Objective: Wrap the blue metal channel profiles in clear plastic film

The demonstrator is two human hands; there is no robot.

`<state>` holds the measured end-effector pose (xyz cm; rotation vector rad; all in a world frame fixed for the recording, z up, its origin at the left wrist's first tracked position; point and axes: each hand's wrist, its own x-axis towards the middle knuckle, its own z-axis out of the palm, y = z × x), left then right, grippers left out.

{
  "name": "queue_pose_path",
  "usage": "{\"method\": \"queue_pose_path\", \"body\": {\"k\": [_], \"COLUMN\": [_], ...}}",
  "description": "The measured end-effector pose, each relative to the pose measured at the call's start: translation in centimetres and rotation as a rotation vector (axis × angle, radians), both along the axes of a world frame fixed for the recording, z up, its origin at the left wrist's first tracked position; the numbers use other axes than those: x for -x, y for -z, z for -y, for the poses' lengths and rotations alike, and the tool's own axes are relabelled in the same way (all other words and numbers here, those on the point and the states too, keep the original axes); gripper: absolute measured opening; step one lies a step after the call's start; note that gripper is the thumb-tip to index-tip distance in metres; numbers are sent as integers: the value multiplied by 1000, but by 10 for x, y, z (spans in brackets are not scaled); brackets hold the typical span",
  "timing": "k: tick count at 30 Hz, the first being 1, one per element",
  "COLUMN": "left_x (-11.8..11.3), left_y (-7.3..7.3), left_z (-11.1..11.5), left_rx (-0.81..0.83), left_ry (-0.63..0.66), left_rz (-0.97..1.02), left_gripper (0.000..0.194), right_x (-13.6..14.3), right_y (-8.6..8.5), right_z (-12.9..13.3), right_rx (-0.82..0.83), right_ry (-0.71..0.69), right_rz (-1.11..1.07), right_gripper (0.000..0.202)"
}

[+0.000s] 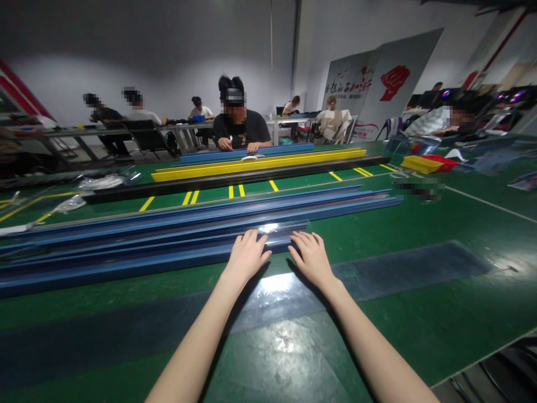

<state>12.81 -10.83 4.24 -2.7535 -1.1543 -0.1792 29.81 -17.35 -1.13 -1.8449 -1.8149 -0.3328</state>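
Blue strips [126, 266] are lying side by side; how much is left isn't showing. The left hand [246, 257] and right hand [312, 258] are resting at 1, fingers open.

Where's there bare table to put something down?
There's open green tabletop right of the blue channels, beyond the clear strip. Another patch lies between that strip and the near edge, right of the right forearm. It's crowded leftward, with channels side by side, and farther across, around the yellow rail and black rail.
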Motion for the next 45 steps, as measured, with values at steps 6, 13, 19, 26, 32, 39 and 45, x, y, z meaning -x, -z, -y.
{"method": "queue_pose_path", "body": {"k": [6, 13, 19, 26, 32, 39, 45], "left_x": [-6, -6, -5, -6, -9, -13, -15], "left_y": [11, 9, 7, 8, 11, 15, 20], "left_z": [2, 1, 2, 2, 3, 5, 4], "left_rx": [9, 38, 47, 31, 4, -54, -73], "left_ry": [51, 43, 47, 58, 72, 88, 77], "left_rz": [7, 6, 2, 4, 15, 31, 70], "left_gripper": [42, 40, 37, 34, 29, 25, 30], "right_x": [-1, -13, -32, -36, -42, -48, -47], "right_y": [-2, -6, -2, -3, 0, 4, 1], "right_z": [0, 1, 1, 0, -3, -4, -3], "right_rx": [-7, -116, -57, 49, 80, 70, 40], "right_ry": [-45, 141, 331, 277, 295, 286, 297], "right_rz": [3, -133, -361, -669, -827, -877, -832], "right_gripper": [32, 28, 33, 32, 31, 30, 31]}}
